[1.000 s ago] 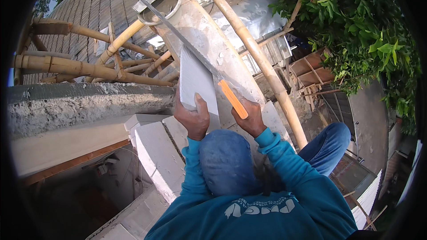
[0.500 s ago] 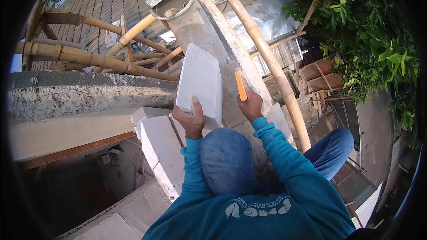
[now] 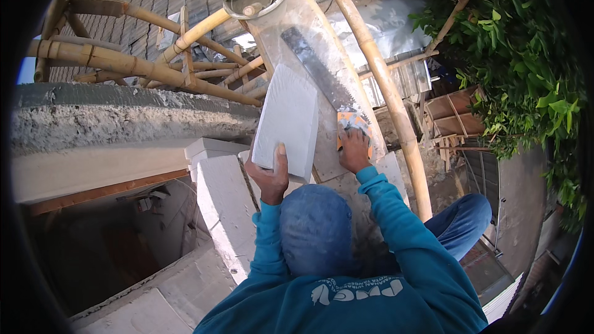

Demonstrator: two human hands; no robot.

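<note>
A white lightweight concrete block stands tilted over the wall top in front of me. My left hand grips its near lower corner, thumb pressed on the broad face and fingers hidden underneath. To the right of the block, a handsaw lies with its grey toothed blade flat side up along the wall top, pointing away. My right hand is closed over the near part of its orange handle, which has whitish smears on it.
A round bucket sits at the wall's far end, a tool inside. Bamboo poles run along the right and cross at left. A concrete beam lies left above a dark drop. Leafy branches hang at right.
The saw has turned from edge-on to flat, its blade and handle now showing their broad sides. My right hand has rolled palm down with it. The left hand still holds the block.
</note>
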